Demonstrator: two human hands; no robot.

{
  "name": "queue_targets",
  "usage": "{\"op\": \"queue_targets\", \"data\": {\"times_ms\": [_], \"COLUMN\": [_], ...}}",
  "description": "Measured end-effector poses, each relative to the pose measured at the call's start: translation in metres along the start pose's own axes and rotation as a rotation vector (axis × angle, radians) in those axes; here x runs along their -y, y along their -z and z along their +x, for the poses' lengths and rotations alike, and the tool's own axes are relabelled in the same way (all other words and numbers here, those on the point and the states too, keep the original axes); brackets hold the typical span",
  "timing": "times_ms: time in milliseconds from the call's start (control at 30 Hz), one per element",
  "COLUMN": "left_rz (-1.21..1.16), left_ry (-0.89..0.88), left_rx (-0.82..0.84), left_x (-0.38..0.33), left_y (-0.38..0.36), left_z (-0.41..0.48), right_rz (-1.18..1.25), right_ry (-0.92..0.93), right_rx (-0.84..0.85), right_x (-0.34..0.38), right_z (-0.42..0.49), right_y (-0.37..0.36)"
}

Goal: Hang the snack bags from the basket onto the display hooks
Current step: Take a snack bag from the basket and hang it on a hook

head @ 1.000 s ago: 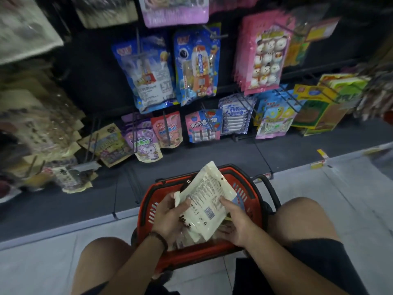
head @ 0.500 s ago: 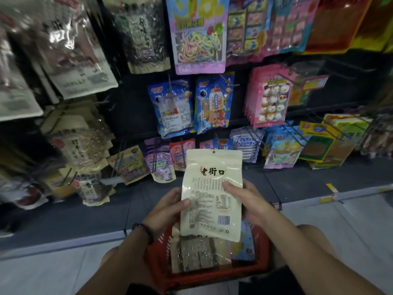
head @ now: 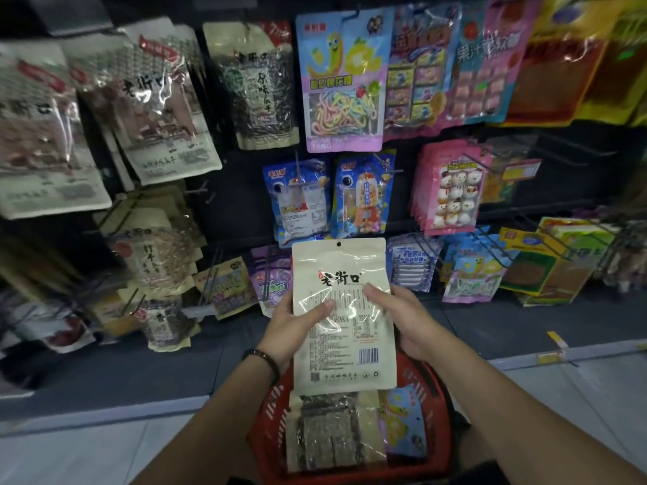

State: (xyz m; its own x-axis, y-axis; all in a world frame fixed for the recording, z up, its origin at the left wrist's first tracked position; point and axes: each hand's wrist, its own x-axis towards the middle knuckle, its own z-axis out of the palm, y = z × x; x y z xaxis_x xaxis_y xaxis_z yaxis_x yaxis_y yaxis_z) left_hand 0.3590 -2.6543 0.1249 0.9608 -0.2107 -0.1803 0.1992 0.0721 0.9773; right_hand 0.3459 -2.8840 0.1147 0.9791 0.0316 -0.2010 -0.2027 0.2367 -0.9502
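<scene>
We hold 1 cream snack bag [head: 345, 309] upright in front of the display, back label toward us, above the red basket [head: 266, 411]. Our left hand [head: 297, 322] grips its left edge, thumb across the front; our right hand [head: 397, 318] clasps the right edge the same way. The small hang hole [head: 338, 244] at the top is clear of any hook. More bags remain in the basket, a dark-windowed pack [head: 329, 432] on top and a blue pack [head: 406, 421] beside it.

The matching cream bags [head: 154, 99] hang well up and to the left, so the risks we see come from the reach. The hole is small and the hook tips are thin and dim, so we could miss and crease or tear the top seal. The neighbouring hooks are crowded, and a careless push might knock hung bags loose. With the label facing us, we might also hang it backwards unless we turn it.
</scene>
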Motion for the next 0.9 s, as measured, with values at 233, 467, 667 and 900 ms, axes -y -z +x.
{"op": "queue_targets", "data": {"times_ms": [233, 467, 667, 900], "left_rz": [-0.111, 0.02, 0.794, 0.537], "left_ry": [-0.054, -0.131, -0.526, -0.464], "left_rx": [-0.015, -0.112, -0.521, -0.202], "left_x": [-0.018, -0.038, -0.031, -0.029], "left_y": [0.005, 0.005, -0.029, -0.046], "left_z": [0.005, 0.007, -0.025, -0.013], "right_rz": [-0.033, -0.114, -0.19, -0.656], "right_ry": [0.008, 0.048, 0.212, 0.438], "right_rx": [-0.033, 0.003, -0.221, -0.279], "right_x": [0.013, 0.039, 0.054, 0.052], "right_z": [0.002, 0.003, 0.004, -0.003], "right_y": [-0.009, -0.014, -0.047, -0.094]}}
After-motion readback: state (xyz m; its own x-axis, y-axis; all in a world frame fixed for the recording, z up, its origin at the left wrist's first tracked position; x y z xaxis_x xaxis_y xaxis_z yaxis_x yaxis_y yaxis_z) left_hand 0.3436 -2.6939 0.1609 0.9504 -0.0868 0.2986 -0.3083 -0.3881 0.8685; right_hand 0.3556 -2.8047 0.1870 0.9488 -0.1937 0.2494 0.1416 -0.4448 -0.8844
